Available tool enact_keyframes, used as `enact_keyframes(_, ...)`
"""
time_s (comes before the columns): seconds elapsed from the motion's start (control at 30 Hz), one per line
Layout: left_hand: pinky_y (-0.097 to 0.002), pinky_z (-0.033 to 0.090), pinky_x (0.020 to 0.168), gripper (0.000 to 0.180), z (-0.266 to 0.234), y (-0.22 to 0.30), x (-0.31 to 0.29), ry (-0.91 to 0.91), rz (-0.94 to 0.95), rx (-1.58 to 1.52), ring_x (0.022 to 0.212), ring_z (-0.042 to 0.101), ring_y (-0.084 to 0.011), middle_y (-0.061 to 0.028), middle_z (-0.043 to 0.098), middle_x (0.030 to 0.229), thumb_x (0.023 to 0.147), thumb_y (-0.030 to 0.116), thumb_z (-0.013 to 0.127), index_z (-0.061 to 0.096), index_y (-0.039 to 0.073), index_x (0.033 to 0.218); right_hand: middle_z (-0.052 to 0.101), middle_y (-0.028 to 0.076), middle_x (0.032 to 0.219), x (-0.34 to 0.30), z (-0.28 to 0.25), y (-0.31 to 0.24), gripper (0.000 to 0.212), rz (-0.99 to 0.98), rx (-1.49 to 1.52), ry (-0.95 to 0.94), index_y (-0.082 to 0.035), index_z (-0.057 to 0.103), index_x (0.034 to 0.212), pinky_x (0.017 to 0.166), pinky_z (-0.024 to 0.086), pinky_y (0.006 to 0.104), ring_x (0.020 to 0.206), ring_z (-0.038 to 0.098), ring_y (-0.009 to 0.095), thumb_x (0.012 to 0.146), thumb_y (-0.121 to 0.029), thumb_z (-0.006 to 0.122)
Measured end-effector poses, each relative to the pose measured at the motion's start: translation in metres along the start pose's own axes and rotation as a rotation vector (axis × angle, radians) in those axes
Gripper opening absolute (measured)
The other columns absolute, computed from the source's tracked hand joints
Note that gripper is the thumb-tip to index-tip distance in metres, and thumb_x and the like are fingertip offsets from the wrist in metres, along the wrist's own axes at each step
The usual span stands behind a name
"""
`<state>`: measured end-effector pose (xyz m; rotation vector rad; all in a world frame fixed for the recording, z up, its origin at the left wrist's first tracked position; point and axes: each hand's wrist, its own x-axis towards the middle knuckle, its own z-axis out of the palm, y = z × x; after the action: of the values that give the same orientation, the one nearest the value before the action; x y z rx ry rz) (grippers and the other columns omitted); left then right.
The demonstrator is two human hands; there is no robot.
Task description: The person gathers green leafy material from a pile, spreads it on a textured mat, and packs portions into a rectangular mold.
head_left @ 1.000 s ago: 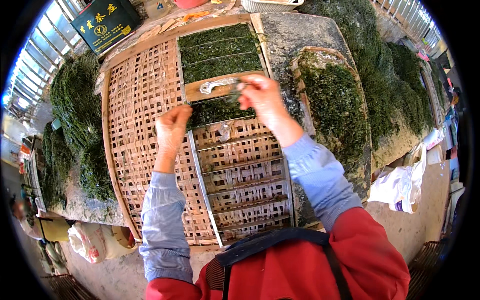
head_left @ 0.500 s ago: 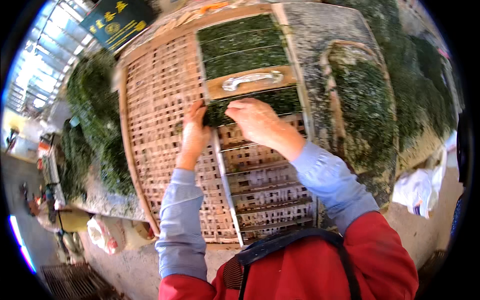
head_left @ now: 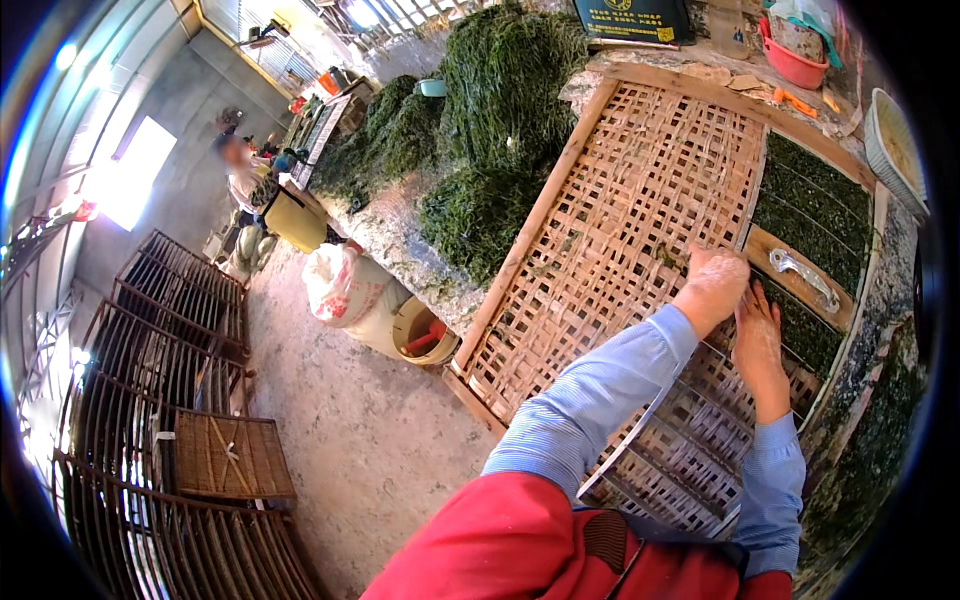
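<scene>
A woven bamboo mat (head_left: 590,230) in a wooden rim lies in front of me. On its right side rests a slotted frame (head_left: 625,440) with thin cross bars. Chopped dark green seaweed (head_left: 805,195) fills its far slots; the near slots show bare weave. Across the seaweed lies a wooden board (head_left: 762,248) with a shiny metal handle. My left hand (head_left: 715,282) is closed over the mat at the frame's left edge; what its fingers hold, if anything, is hidden. Beside it, my right hand (head_left: 760,345) lies with straightened fingers at the near seaweed's edge.
Heaps of stringy seaweed (head_left: 515,90) lie beyond the mat. An orange-handled tool (head_left: 795,102), a red basin (head_left: 795,60) and a pale basket (head_left: 895,150) are at the far right. A bucket (head_left: 422,330) and dark racks (head_left: 150,400) stand leftward; another person (head_left: 245,180) is farther back.
My view has swung left, so the mat and hands now appear farther right. My left hand has shifted from the seaweed's edge onto the mat's side; my right fingers have straightened.
</scene>
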<state>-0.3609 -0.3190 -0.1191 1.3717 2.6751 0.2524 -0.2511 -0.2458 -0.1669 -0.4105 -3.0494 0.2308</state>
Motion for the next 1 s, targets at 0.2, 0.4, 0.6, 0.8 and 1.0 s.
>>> enact_keyframes(0.2,-0.0440,0.042,0.090,0.018,0.087,0.064,0.046,0.294,-0.094,0.066,0.094,0.060,-0.0253,-0.0104,0.064,0.092,0.077,0.017,0.060,0.065,0.006,0.089,0.035,0.009,0.141,0.015,0.011,0.004,0.044,0.015,-0.016,-0.246,-0.006,0.043,0.130,0.109,0.021,0.0461,0.131,0.031,0.026,0.086,-0.007,0.044)
enact_keyframes(0.4,-0.0345,0.050,0.057,0.013,-0.002,0.073,0.009,0.303,0.256,0.064,0.068,0.063,-0.0251,-0.0119,0.064,0.078,0.076,0.014,0.055,0.064,0.008,0.083,0.044,0.009,0.135,0.006,0.019,0.023,0.045,0.056,0.176,-0.158,-0.008,0.042,0.131,0.108,0.021,0.0428,0.126,0.038,0.028,0.087,-0.018,0.049)
enact_keyframes(0.6,-0.0410,0.031,0.100,0.015,0.036,-0.015,-0.002,0.529,0.037,-0.392,0.121,0.036,-0.0283,-0.0075,0.059,0.117,0.074,0.015,0.071,0.072,0.013,0.089,0.054,0.004,0.122,-0.002,0.004,0.004,0.037,0.047,0.078,0.005,-0.012,0.051,0.124,0.104,0.025,0.0534,0.117,0.046,0.023,0.088,-0.011,0.043)
enact_keyframes(0.8,-0.0425,0.020,0.106,0.023,0.089,-0.027,0.004,0.532,-0.206,-0.360,0.130,0.021,-0.0306,-0.0052,0.035,0.141,0.074,0.016,0.073,0.071,0.011,0.096,0.062,0.008,0.099,-0.021,-0.074,0.009,0.026,0.296,0.145,-0.205,-0.009,0.059,0.105,0.088,0.044,0.0443,0.098,0.059,0.023,0.080,-0.015,0.056)
enact_keyframes(1.0,-0.0403,0.038,0.097,0.022,0.073,-0.038,0.016,0.477,0.017,-0.548,0.116,0.047,-0.0314,-0.0178,0.052,0.122,0.074,0.006,0.061,0.071,0.010,0.093,0.051,0.011,0.116,-0.028,0.020,0.025,0.031,0.062,-0.086,0.411,-0.008,0.055,0.113,0.088,0.037,0.0559,0.115,0.045,0.031,0.084,-0.018,0.052)
